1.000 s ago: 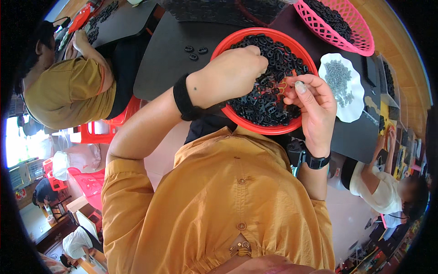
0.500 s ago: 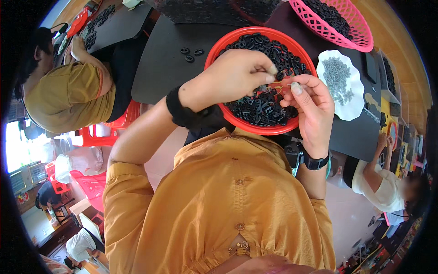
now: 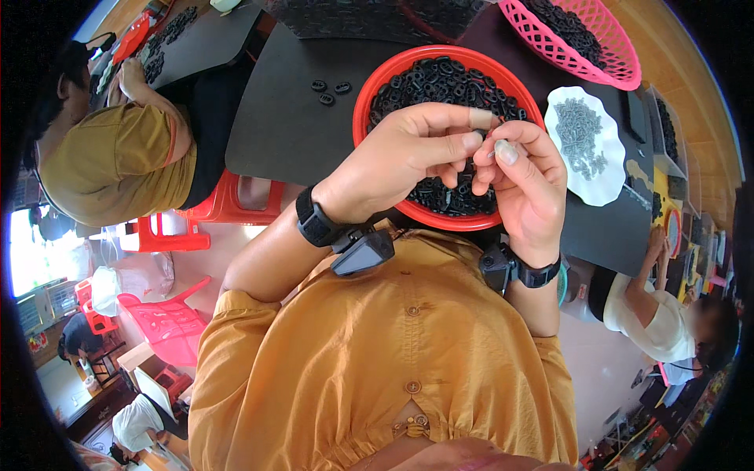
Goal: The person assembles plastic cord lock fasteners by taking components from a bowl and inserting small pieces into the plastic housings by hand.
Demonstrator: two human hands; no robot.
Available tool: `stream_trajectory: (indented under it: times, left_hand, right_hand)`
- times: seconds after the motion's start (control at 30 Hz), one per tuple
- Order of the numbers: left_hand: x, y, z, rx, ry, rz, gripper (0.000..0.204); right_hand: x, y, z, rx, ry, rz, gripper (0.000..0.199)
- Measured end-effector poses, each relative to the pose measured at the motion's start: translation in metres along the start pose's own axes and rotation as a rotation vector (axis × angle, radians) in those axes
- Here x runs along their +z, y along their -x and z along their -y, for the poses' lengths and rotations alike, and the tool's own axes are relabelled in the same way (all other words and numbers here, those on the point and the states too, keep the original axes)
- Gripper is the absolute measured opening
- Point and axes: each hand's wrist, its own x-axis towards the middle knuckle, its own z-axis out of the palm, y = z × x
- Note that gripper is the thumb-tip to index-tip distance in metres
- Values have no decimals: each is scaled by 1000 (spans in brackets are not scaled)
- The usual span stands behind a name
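Observation:
Both hands meet above a red basin (image 3: 363, 118) of small black oval plastic parts (image 3: 440, 78). My left hand (image 3: 412, 153) pinches a small black plastic part (image 3: 480, 134), mostly covered by its fingers, between thumb and index finger. Against it, the thumb and fingers of my right hand (image 3: 528, 174) are pressed together at the tips. Whatever sits in that pinch is too small and covered to name. To the right of my right hand stands a white wavy-edged dish (image 3: 615, 161) heaped with small grey metal pieces (image 3: 580, 133).
Several black parts (image 3: 327, 100) lie loose on the dark table (image 3: 271, 118) left of the basin. A pink lattice basket (image 3: 628, 71) of black parts stands at the far right. Co-workers sit at the left (image 3: 118, 157) and right (image 3: 648, 310); a pink chair (image 3: 165, 326) is behind at left.
My left hand has moved down and right to meet my right hand, its wrist turning so the strapped-on device shows. A black part now shows at its fingertips. My right hand barely shifted.

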Motion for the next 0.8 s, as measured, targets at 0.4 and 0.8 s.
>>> stream_trajectory:
  times: [0.4,0.8]
  left_hand:
    - [-3,19,4,131,-311,-166,18]
    - [7,24,17,340,-290,-301,13]
  right_hand:
    - [6,-1,12,-21,363,-155,19]
    - [19,-2,11,-80,539,-143,16]
